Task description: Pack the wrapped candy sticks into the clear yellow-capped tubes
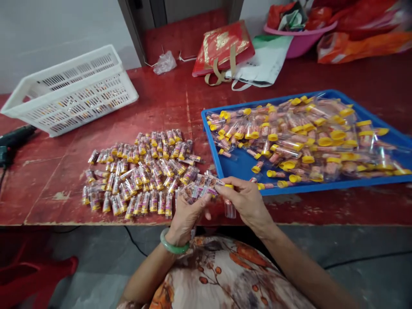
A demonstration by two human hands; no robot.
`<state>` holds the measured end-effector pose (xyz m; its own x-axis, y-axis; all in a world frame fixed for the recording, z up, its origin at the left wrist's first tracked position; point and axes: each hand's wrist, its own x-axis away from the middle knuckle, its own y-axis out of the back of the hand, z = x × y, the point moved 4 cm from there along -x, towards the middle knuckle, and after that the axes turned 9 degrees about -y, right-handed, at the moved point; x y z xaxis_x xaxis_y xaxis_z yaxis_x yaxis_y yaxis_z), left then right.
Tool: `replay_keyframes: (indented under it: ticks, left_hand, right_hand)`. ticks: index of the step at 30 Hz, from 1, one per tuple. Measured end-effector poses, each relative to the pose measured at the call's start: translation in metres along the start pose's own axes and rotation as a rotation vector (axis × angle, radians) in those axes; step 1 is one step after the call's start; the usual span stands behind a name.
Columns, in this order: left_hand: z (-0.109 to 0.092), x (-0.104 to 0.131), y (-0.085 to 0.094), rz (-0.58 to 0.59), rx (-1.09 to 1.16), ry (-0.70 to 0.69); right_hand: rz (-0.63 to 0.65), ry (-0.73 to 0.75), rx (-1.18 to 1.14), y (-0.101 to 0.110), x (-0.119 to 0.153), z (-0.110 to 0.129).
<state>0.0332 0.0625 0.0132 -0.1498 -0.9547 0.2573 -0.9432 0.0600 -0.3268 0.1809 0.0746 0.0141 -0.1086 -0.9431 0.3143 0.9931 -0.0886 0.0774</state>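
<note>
My left hand [189, 212], with a green bangle on its wrist, is closed on a sheet of small printed labels [201, 187]. My right hand [246, 199] has its thumb and forefinger pinched at the sheet's right edge. Below those fingertips it also holds a clear tube with a yellow cap [229, 208], cap end up. Just left of my hands lie many small labelled tubes [138, 178] in loose rows on the red table [54, 180]. To the right, a blue tray [234, 161] bears a heap of yellow-capped tubes with pink contents [289, 128], without printed labels.
A white slatted crate [80, 92] stands at the back left, near a dark power tool [14, 141]. Along the back are a red gift bag [222, 49], a white bag [267, 62] and a pink basin [296, 45]. A red stool [38, 270] is at lower left.
</note>
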Motion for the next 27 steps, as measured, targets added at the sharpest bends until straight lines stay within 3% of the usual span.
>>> replay_keyframes:
  ticks: [7,13,20,27]
  left_hand:
    - [0.003,-0.005,0.005,0.034,0.094,0.086]
    - [0.007,-0.013,0.008,-0.052,0.229,0.079]
    - [0.005,-0.01,0.003,-0.205,0.296,0.026]
    - [0.003,-0.003,0.004,-0.338,0.269,0.103]
  right_hand:
    - [0.301,0.067,0.221,-0.004,-0.01,0.024]
    - [0.228,0.101,0.235,0.008,-0.002,0.026]
    - [0.241,-0.044,0.014,0.032,0.031,-0.009]
    - [0.055,0.394,0.085,0.035,0.053,0.003]
